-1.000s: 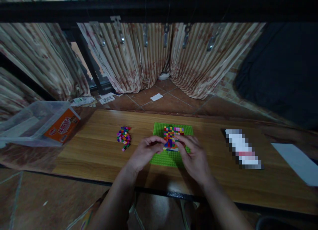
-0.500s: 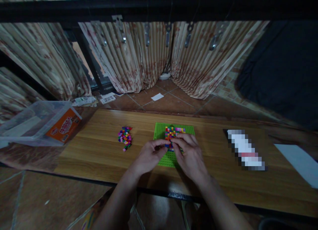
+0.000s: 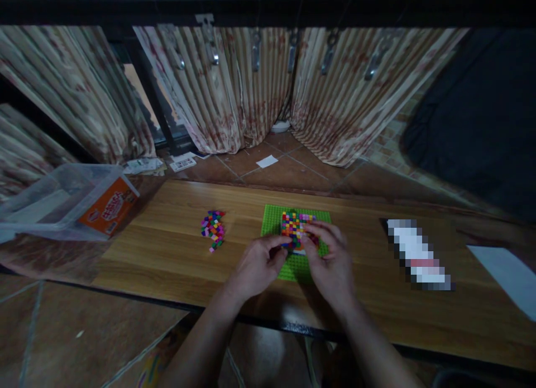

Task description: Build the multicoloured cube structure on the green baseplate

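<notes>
A green studded baseplate (image 3: 293, 272) lies on the table in front of me. On it stands a square patch of small multicoloured bricks (image 3: 292, 223), with a pale strip along its near edge. My left hand (image 3: 260, 265) is at the near left corner of the patch, thumb and forefinger pinched together; whatever is between them is too small to name. Over the right side of the patch is my right hand (image 3: 333, 259), its thumb and forefinger slightly apart at the bricks. It covers part of the patch and the plate.
Left of the plate, a loose pile of small coloured bricks (image 3: 213, 229) lies on the wooden table (image 3: 167, 254). A clear plastic bin with an orange label (image 3: 109, 209) stands beyond the table's left end. To the right are a blurred-out flat object (image 3: 419, 257) and a white sheet (image 3: 502, 273).
My right thumb and forefinger have moved right, away from my left fingertips, and parted slightly. My left hand stays at the near left corner. The whole view has shifted a little.
</notes>
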The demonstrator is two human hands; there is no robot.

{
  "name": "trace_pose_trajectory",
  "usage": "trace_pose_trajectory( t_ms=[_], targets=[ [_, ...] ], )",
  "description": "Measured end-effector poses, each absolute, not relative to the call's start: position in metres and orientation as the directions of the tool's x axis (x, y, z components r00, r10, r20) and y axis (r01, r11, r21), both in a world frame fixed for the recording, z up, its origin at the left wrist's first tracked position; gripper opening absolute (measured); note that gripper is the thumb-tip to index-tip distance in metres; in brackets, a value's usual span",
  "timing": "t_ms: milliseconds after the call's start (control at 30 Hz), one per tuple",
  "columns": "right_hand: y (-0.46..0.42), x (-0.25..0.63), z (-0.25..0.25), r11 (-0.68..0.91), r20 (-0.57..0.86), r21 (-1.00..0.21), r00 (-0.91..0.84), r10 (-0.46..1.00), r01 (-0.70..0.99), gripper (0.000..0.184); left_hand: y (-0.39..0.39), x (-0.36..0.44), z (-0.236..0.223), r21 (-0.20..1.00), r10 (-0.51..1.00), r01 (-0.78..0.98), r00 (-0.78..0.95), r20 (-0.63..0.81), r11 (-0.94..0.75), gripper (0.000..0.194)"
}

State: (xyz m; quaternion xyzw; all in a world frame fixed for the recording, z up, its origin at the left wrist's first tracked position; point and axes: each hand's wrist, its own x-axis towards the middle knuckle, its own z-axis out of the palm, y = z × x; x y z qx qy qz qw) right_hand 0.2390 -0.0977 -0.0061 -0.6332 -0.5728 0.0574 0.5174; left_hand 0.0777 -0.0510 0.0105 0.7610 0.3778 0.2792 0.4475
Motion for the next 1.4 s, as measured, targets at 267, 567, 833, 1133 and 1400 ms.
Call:
trace_pose_trajectory(
  t_ms=[267,567,833,1133,1400],
  targets=[
    [-0.091,0.234,-0.015,0.105,0.425,-0.804,0.442,0.790,0.586,0.041,-0.052,0.079,0.009,0.873,0.832,0.358,0.547,0.091,-0.330,0.031],
    [-0.086,0.229,-0.017,0.063,0.350,-0.865,0.507,0.788,0.498,0.044,-0.055,0.080,0.009,0.861,0.837,0.371,0.536,0.108,-0.349,0.032],
    [-0.086,0.227,-0.017,0.082,0.335,-0.888,0.514,0.790,0.452,0.046,-0.056,0.081,0.009,0.830,0.826,0.386,0.545,0.146,-0.402,0.031],
    [-0.086,0.227,-0.019,0.048,0.248,-0.933,0.541,0.804,0.356,0.050,-0.054,0.078,0.008,0.833,0.823,0.388,0.552,0.133,-0.395,0.028],
    [-0.086,0.232,-0.023,0.037,0.191,-0.966,0.612,0.768,0.255,0.047,-0.046,0.071,0.003,0.889,0.853,0.331,0.509,0.115,-0.317,0.009]
  ],
)
